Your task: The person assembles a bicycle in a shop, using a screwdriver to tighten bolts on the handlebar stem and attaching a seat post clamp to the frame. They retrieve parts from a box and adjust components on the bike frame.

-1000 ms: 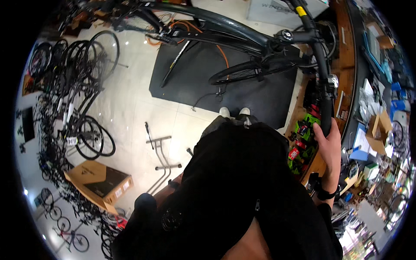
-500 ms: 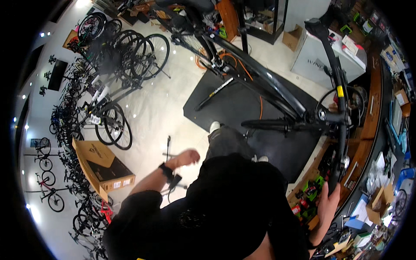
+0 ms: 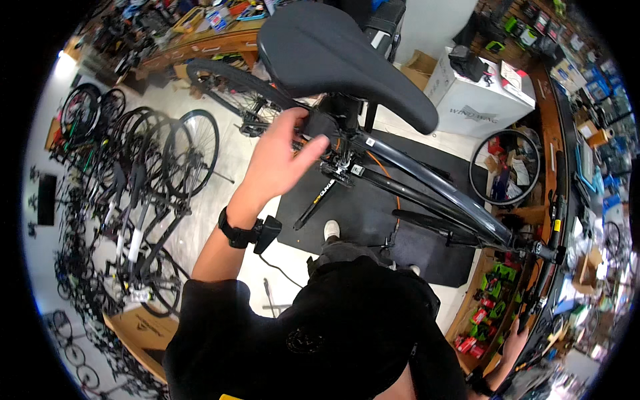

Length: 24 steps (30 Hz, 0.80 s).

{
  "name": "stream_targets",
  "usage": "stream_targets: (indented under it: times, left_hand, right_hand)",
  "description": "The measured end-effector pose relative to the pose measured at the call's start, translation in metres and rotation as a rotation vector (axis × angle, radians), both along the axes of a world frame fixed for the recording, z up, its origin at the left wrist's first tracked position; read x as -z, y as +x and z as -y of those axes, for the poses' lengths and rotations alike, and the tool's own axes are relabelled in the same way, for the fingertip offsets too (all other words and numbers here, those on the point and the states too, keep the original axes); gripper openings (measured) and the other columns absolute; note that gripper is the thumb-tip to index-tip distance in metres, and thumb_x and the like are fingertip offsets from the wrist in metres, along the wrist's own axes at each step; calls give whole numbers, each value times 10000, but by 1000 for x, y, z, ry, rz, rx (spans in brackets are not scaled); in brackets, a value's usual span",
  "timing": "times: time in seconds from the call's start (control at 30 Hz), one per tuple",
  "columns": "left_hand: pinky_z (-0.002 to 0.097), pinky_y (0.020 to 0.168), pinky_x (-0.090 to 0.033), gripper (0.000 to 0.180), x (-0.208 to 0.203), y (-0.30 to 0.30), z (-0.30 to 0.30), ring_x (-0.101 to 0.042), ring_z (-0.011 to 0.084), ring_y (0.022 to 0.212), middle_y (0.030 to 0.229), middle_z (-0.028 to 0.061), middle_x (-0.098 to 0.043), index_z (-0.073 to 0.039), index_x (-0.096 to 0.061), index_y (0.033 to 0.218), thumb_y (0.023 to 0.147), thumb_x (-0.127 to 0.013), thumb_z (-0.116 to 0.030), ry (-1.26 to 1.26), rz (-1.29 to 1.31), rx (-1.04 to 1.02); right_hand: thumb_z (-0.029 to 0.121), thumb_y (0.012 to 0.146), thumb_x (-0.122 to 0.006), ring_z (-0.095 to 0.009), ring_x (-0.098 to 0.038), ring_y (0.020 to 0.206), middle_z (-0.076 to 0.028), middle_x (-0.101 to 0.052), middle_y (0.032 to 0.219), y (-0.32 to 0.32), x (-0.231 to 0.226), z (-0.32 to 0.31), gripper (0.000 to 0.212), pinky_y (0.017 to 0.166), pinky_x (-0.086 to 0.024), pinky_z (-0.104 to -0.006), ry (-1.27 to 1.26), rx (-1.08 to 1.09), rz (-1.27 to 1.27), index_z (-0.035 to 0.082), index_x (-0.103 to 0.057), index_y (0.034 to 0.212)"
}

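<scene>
A dark grey bicycle (image 3: 433, 170) stands in front of me, its black saddle (image 3: 333, 57) close below my view. My left hand (image 3: 277, 157) reaches beneath the saddle, thumb and fingers apart around a dark part (image 3: 322, 128) near the seatpost. Whether the fingertips touch that part I cannot tell. At the near end of the handlebar (image 3: 552, 250), my right hand (image 3: 513, 341) is closed round the grip. Its fingertips are partly hidden. A black device on a strap (image 3: 248, 233) sits on my left wrist, with a cable hanging from it.
Under the bicycle lies a black mat (image 3: 433, 257). Several bicycles (image 3: 150, 177) line the left side. To the right runs a cluttered workbench (image 3: 567, 293), with a loose wheel (image 3: 505, 167) by a wooden cabinet. A white box (image 3: 477, 100) stands beyond, and an open cardboard box (image 3: 143, 327) at lower left.
My left hand has gone from beside my body up and forward to under the saddle. The saddle has come larger into view. The handlebar and my right hand now appear lower and further right.
</scene>
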State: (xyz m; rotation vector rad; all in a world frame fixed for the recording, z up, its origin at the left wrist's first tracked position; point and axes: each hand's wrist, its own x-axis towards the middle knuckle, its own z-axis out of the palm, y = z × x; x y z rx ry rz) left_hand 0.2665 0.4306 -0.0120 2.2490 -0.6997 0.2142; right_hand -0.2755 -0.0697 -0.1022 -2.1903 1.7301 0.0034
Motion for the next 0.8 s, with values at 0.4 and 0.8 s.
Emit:
stream_targets:
  times: [0.4, 0.8]
  left_hand:
    - [460, 836, -502, 490, -4, 40, 20, -601, 434, 967, 1038, 260, -627, 15, -572, 1134, 772, -729, -277, 158, -232, 105]
    - [385, 926, -453, 379, -24, 45, 16, -598, 332, 1090, 1157, 155, -644, -76, -650, 1135, 798, -691, -245, 55, -394, 232]
  right_hand:
    - [222, 848, -710, -346, -555, 1153, -243, -571, 1217, 367, -74, -201, 557, 986, -430, -394, -50, -857, 212, -50, -485, 1279]
    - [285, 698, -777, -366, -468, 1151, -216, -510, 1216, 616, 8, -251, 726, 974, -380, -401, 787, -1477, 21, 3, -453, 1283]
